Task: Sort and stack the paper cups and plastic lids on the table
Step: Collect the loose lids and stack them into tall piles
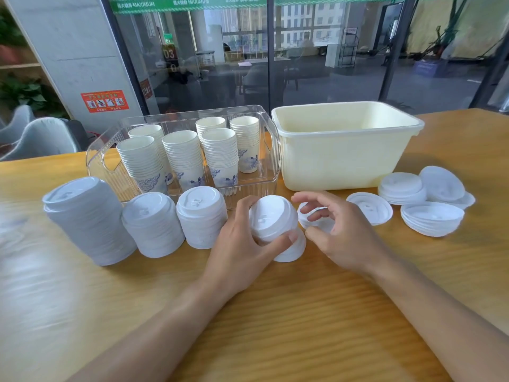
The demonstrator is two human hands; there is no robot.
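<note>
Lid stack [271, 224], small, on the table [303, 312] beside three taller lid stacks [154, 224]: left hand [242, 244] grips it, fingers curled around. Right hand [338, 230], fingers loosely curled, hovers over a loose lid [314, 217]; whether it pinches that lid is unclear. Advice: steady the stack, seat each lid squarely. Loose lids [429, 213] lie right. Cups [184, 158] stand stacked in the clear bin [271, 150]. Tub [341, 150] floor mostly hidden.
</note>
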